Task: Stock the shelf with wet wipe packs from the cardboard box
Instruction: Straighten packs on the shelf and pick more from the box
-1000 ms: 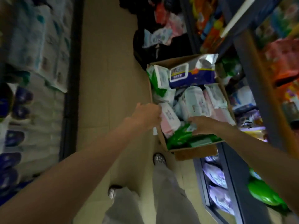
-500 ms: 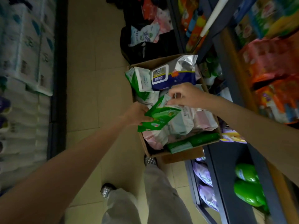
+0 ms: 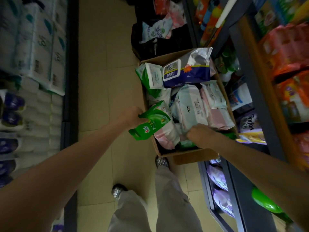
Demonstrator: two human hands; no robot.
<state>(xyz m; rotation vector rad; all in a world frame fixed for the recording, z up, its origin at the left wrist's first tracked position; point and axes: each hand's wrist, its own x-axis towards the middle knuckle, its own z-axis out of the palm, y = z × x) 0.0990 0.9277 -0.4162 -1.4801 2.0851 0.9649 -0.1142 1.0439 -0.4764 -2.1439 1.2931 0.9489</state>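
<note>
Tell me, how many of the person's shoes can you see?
2: one shoe beside the cardboard box's near corner, the other shoe further back on the floor, both partly covered by trouser legs.

The right hand (image 3: 199, 135) has its fingertips buried among the packs in the cardboard box (image 3: 189, 156); they perhaps grip one.

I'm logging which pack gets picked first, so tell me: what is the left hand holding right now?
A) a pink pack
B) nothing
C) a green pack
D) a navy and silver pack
C: the left hand grips a green pack at the near left edge of the cardboard box, while the navy and silver pack lies untouched at the far end.
</note>
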